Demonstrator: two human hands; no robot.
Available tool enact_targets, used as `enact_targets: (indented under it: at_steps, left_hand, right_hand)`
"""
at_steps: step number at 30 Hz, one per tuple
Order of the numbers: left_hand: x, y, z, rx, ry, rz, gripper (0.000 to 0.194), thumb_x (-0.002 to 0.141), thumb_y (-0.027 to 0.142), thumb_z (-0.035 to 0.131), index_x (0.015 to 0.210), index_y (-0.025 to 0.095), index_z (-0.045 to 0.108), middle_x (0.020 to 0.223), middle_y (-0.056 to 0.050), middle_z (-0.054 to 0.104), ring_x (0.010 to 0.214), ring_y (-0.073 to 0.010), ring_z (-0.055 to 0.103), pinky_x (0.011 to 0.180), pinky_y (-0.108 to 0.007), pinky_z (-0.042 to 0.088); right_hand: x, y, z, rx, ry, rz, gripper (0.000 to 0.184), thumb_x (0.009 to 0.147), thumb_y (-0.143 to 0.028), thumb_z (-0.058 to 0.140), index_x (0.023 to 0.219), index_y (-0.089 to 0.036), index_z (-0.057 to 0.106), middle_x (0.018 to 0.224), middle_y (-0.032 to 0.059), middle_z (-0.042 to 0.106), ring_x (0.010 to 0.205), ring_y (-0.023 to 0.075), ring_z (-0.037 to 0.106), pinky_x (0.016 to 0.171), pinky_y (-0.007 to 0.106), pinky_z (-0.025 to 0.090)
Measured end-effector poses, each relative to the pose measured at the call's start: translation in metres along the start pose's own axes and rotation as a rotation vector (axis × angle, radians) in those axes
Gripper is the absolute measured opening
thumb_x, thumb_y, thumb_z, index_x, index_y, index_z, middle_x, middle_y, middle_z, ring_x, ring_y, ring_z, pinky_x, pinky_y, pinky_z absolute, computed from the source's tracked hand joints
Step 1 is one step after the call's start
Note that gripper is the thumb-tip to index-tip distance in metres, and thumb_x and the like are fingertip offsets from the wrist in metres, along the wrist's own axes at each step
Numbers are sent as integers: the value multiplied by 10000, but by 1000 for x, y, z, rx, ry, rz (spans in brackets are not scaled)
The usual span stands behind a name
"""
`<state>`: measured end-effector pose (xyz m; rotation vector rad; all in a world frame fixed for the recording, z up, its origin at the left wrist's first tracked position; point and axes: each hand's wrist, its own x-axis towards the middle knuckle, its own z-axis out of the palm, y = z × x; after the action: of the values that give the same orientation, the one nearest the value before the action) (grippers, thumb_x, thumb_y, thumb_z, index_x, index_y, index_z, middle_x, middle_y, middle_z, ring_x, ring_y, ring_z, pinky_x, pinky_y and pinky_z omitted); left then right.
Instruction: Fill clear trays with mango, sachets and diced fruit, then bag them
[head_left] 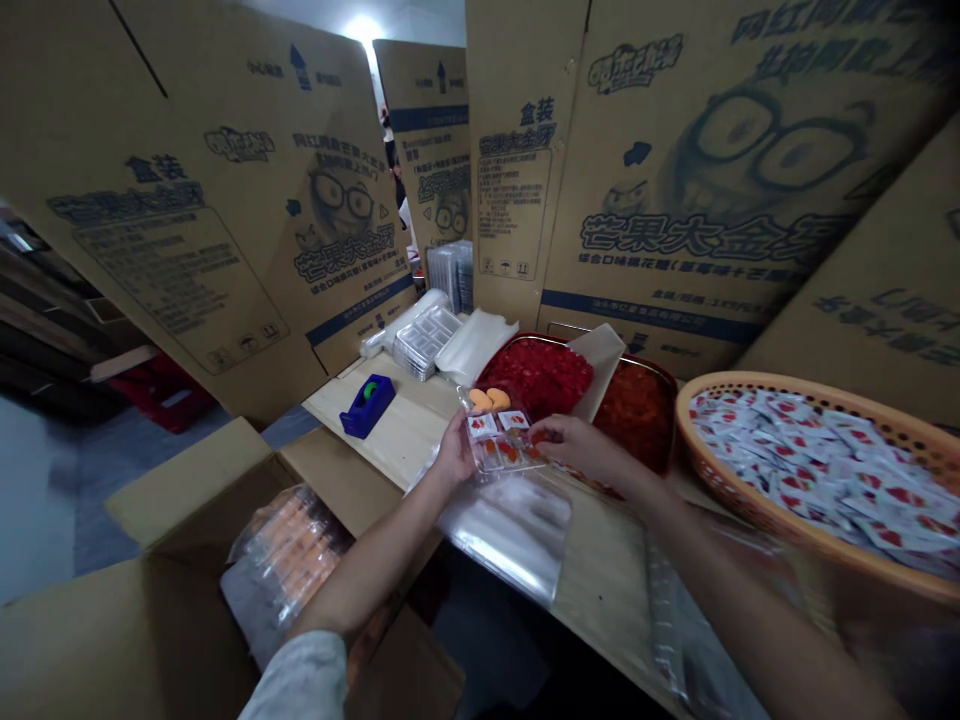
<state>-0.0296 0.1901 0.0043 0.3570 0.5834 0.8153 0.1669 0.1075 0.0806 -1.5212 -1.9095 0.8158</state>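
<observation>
My left hand [455, 450] and my right hand [577, 448] both grip the edges of a clear plastic compartment tray [504, 432] above the work surface. The tray holds orange crescent-shaped pieces, small red-and-white sachets and small red-orange pieces. Beneath my hands lies a clear plastic bag [510, 530]. Just past the tray sits a dark-rimmed tray of red pieces [536, 378], with a tray of orange-red pieces [636, 415] to its right. My right hand is nearest the orange-red pieces.
A woven orange basket [709, 478] full of sachets stands at right. A blue tape dispenser [367, 405] and stacked clear trays [425, 342] sit on the cardboard-topped table [409, 430]. Large printed cartons [660, 180] stand behind. An open carton [180, 520] holding wrapped orange goods stands at lower left.
</observation>
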Motion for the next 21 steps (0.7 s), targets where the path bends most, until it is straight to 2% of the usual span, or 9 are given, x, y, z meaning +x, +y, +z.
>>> enact_targets:
  at_steps: [4,10,16,21]
  left_hand:
    - [-1,0,1,-17,-6,-2,432,824,435,477,1073,97,578,856,-120,688,769,-258,660,735,-408,504]
    - [-1,0,1,-41,-14,2,438,819,418,498,1098,87,564,879,-119,688,777,-241,656,729,-381,511]
    - [-1,-1,1,-53,-8,15,419,830,425,479,1067,93,576,864,-115,687,755,-238,655,709,-382,514]
    - [-2,-1,2,-55,-2,14,403,828,412,488,1060,97,585,846,-106,689,745,-237,655,732,-391,509]
  right_hand:
    - [7,6,4,15,-48,-22,237,741,-190,538,908,-169,705,857,24,680,747,147,599,666,224,460]
    - [3,7,-3,-40,110,70,189,728,-150,537,832,-162,693,839,39,660,760,147,589,686,227,452]
    - [0,2,11,-235,39,76,81,711,-157,597,737,-153,673,803,40,621,731,140,563,658,213,411]
    - [-4,-8,5,-314,127,89,148,754,-115,527,756,-150,670,813,48,600,724,131,552,658,211,390]
